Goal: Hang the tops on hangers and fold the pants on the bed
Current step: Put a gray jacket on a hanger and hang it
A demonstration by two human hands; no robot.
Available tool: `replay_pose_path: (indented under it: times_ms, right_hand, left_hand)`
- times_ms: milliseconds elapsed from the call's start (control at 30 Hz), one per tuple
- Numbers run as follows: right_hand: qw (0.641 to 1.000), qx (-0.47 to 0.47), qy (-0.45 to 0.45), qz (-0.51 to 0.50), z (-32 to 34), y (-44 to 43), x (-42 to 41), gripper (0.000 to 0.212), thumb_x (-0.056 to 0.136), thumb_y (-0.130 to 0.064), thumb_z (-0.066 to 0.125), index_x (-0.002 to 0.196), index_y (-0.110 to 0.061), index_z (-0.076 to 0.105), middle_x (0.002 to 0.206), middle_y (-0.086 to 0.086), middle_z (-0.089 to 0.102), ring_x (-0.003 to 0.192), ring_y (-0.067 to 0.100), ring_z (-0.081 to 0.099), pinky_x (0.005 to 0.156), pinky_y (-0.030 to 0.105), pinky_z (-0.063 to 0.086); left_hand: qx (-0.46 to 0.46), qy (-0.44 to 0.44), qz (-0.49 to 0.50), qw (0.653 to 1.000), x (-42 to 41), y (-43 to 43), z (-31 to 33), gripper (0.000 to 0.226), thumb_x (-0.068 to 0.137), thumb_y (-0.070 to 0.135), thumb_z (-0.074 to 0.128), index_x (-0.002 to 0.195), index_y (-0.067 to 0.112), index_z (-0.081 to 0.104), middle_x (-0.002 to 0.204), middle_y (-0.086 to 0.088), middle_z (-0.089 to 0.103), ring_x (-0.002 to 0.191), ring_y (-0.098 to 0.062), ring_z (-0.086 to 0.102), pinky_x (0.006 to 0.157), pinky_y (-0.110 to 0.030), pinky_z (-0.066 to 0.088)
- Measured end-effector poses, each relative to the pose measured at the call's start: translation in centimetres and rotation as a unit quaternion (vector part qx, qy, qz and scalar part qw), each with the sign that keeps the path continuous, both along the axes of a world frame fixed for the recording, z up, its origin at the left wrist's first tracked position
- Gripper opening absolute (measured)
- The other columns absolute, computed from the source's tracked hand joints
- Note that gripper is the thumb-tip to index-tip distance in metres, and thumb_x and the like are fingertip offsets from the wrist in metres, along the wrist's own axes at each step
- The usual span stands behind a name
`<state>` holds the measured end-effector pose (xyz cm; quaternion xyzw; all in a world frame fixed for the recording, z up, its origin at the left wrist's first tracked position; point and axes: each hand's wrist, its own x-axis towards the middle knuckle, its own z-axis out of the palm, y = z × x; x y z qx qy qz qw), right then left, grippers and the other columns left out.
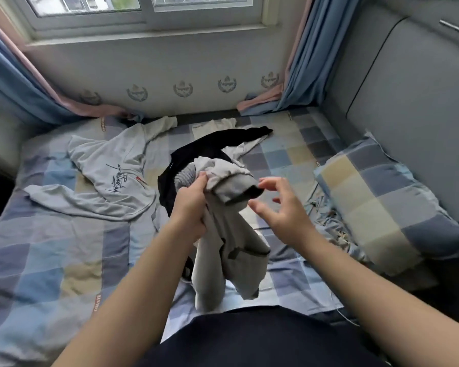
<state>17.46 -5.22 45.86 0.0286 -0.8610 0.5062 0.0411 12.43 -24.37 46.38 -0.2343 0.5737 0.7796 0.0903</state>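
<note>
While a grey garment (pixel 231 250) is gripped in the left hand (pixel 190 205) and held bunched above the middle of the bed (pixel 51 260), toward its front edge, little of the task can be judged as done. The cloth is clenched in the curled fingers just below a ribbed band, and the rest hangs down toward the sheet. Whether it is a top or pants cannot be told from the bunch. The right hand (pixel 284 210) is held released, fingers spread, just beside the garment's upper fold, with nothing grasped.

Nothing is seen hung and nothing is seen folded. A light grey top (pixel 112 181) with a script print is spread unfolded toward the left edge. A black garment (pixel 223 144) is lying crumpled past the held one, toward the far edge, and a pale garment (pixel 215 125) is partly covered by it. Thin tangled shapes (pixel 326 207) that may be hangers are lying between the held garment and the pillow (pixel 382 207) at the right edge, too blurred for certainty. Every piece is therefore judged left to be dealt with.

Open sheet is offered at the front left corner, where folding could be done. Room is bounded by the wall (pixel 170 70) at the far edge, by the padded headboard (pixel 408 88) behind the pillow, and by curtains (pixel 300 62) at both far corners.
</note>
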Motion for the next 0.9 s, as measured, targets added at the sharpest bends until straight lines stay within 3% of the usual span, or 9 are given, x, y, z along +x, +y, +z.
replay_pose_path:
  times_ms: [100,167,233,333,433,633,733,833,900]
  right_hand:
    - [0.993,-0.036,-0.109,0.021,-3.8,-1.5,3.0,0.07,0.068,-0.059,0.074,0.125,-0.023,0.053,0.123,-0.004,0.053,0.118,0.012,0.051,0.097,0.023,0.042]
    - [0.982,-0.002,-0.179,0.064,-5.6,-2.1,3.2,0.084,0.064,-0.061,0.075,0.136,-0.029,0.046,0.129,-0.005,0.048,0.123,0.015,0.046,0.1,0.035,0.045]
    - [0.977,0.063,-0.186,0.083,-6.8,-2.2,2.3,0.071,0.07,-0.055,0.072,0.133,-0.029,0.051,0.126,-0.001,0.051,0.119,0.022,0.048,0.097,0.045,0.047]
    - [0.977,0.108,-0.177,0.055,-7.8,-1.4,0.8,0.03,0.088,-0.035,0.063,0.115,-0.022,0.067,0.112,0.008,0.068,0.107,0.032,0.061,0.087,0.042,0.049]
    - [0.978,0.125,-0.165,0.02,-7.2,0.4,-0.2,0.02,0.097,-0.025,0.063,0.113,-0.018,0.072,0.106,0.014,0.073,0.102,0.03,0.066,0.084,0.041,0.051]
    - [0.982,-0.065,-0.167,-0.066,-1.0,1.8,-3.2,0.039,0.097,-0.024,0.062,0.088,0.013,0.059,0.077,0.009,0.057,0.075,0.016,0.052,0.067,0.034,0.042]
    - [0.965,-0.153,-0.19,-0.092,1.0,0.6,-3.9,0.039,0.1,-0.02,0.06,0.098,0.019,0.057,0.084,0.013,0.06,0.078,0.019,0.058,0.07,0.032,0.047]
    - [0.924,-0.275,-0.228,-0.134,2.6,-0.6,-4.6,0.021,0.102,-0.016,0.055,0.091,0.0,0.063,0.085,0.012,0.067,0.077,0.019,0.065,0.071,0.031,0.053]
    - [0.896,-0.341,-0.246,-0.144,3.4,-0.9,-5.0,0.019,0.102,-0.017,0.053,0.091,-0.006,0.064,0.085,0.011,0.068,0.078,0.02,0.067,0.072,0.033,0.055]
  left_hand:
    - [0.052,0.0,0.013,0.999,-0.7,-0.1,1.2,0.025,0.102,0.034,0.058,0.101,0.015,0.075,0.102,-0.011,0.078,0.091,-0.024,0.076,0.077,-0.038,0.061]
    - [0.08,-0.003,0.009,0.997,-0.6,0.0,2.0,0.025,0.102,0.032,0.058,0.108,0.016,0.075,0.104,-0.011,0.077,0.095,-0.025,0.075,0.078,-0.039,0.062]
    - [0.094,-0.017,0.002,0.995,-0.5,0.3,2.6,0.028,0.102,0.033,0.058,0.117,0.014,0.072,0.107,-0.013,0.076,0.1,-0.027,0.074,0.085,-0.044,0.061]
    - [0.1,-0.02,-0.002,0.995,-0.6,0.5,3.2,0.031,0.102,0.034,0.058,0.123,0.014,0.07,0.112,-0.013,0.075,0.103,-0.027,0.073,0.087,-0.045,0.061]
    - [0.077,-0.002,0.025,0.997,-1.3,-0.5,3.2,0.036,0.102,0.039,0.058,0.121,0.011,0.069,0.115,-0.012,0.074,0.104,-0.024,0.073,0.088,-0.039,0.06]
    - [-0.224,0.052,-0.138,0.963,-1.1,-1.5,2.1,0.047,0.095,0.038,0.068,0.129,0.007,0.064,0.127,-0.011,0.067,0.117,-0.024,0.064,0.107,-0.045,0.049]
    - [-0.244,0.086,-0.248,0.934,1.7,0.0,1.4,0.042,0.086,0.043,0.077,0.118,0.018,0.066,0.115,-0.006,0.07,0.105,-0.018,0.07,0.094,-0.042,0.058]
    - [-0.251,0.115,-0.377,0.884,4.0,1.4,0.2,0.064,0.07,0.054,0.084,0.122,0.027,0.057,0.115,0.005,0.065,0.103,-0.006,0.066,0.088,-0.029,0.057]
    - [-0.237,0.156,-0.401,0.871,4.7,2.2,-1.1,0.068,0.072,0.039,0.086,0.129,0.025,0.052,0.115,0.005,0.065,0.104,-0.007,0.064,0.089,-0.029,0.055]
